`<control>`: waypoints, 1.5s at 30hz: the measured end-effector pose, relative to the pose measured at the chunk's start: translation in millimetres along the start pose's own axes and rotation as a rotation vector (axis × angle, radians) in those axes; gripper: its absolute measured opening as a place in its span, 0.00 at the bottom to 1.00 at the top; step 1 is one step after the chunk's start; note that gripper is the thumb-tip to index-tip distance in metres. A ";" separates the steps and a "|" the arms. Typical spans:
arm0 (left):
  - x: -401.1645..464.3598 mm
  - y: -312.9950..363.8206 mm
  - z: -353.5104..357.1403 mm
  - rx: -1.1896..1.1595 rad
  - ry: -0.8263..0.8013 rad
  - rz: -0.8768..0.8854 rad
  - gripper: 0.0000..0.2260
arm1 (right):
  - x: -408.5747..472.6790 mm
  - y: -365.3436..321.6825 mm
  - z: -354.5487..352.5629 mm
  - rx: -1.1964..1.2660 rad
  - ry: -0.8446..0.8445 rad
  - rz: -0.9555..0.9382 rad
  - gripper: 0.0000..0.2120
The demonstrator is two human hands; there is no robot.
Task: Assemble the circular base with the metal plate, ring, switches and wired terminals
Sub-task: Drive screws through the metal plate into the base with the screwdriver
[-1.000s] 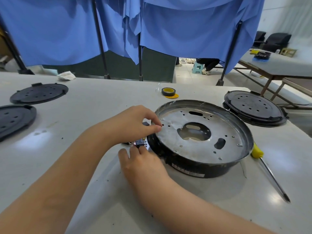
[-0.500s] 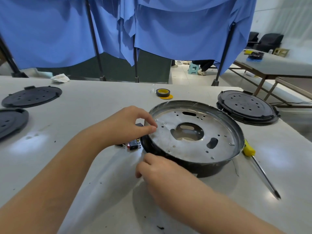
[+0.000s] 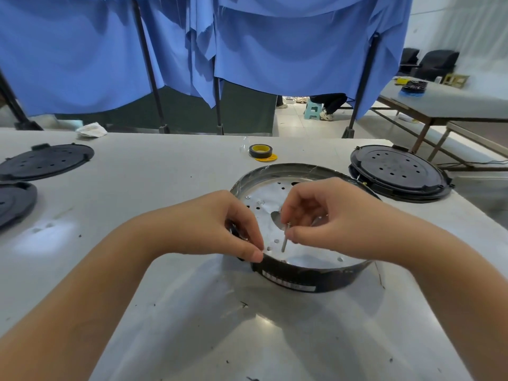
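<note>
The black circular base (image 3: 308, 279) stands on the white table, with the perforated metal plate (image 3: 310, 254) lying inside it. My left hand (image 3: 220, 224) grips the base's near-left rim, fingers curled over the edge. My right hand (image 3: 316, 215) hovers over the plate and pinches a thin metal pin (image 3: 284, 242) that points down at the plate's near-left part. The small switch part by the base's left side is hidden behind my left hand.
Black perforated covers lie at the far right (image 3: 398, 171) and at the left (image 3: 44, 162), with a third one (image 3: 13, 202) at the left edge. A roll of yellow-lined tape (image 3: 261, 152) sits behind the base. Blue curtains hang beyond the table.
My right hand rose from the table in front of the base and now holds a pin over the plate. My left hand slid along the rim toward me.
</note>
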State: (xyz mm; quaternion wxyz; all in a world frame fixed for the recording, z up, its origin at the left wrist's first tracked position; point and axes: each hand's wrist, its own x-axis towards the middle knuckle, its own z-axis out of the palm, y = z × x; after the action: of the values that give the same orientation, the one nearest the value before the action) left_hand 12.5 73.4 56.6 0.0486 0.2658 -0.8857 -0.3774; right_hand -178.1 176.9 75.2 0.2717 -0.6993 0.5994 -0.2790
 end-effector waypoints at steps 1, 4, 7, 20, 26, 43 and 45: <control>-0.1 0.6 0.9 0.005 0.001 -0.007 0.03 | 1.0 2.7 0.4 -0.016 0.001 0.012 0.05; -0.5 1.4 3.0 0.011 0.003 -0.018 0.03 | 2.1 8.7 3.2 -0.036 -0.013 0.023 0.06; 0.2 2.4 4.7 0.004 0.011 -0.040 0.09 | 3.7 13.6 6.3 -0.081 -0.016 0.000 0.06; 2.8 2.7 6.5 -0.012 0.006 -0.067 0.18 | 1.1 18.3 17.6 -0.220 -0.057 -0.022 0.05; 1.7 6.0 6.3 0.015 -0.004 -0.088 0.14 | -0.3 19.2 6.7 -0.155 -0.094 0.029 0.07; 12.5 22.0 31.0 0.043 0.065 -0.145 0.05 | -12.8 91.6 -82.8 -0.517 0.376 0.473 0.06; 13.5 22.8 31.3 0.050 0.058 -0.165 0.04 | -14.1 99.0 -85.4 -0.528 0.388 0.533 0.06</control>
State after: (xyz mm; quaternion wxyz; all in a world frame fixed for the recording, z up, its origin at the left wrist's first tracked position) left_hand -17.9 99.7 48.6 0.0364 0.3500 -0.8681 -0.3501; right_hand -309.0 173.8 63.0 0.0280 -0.4998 0.8504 -0.1622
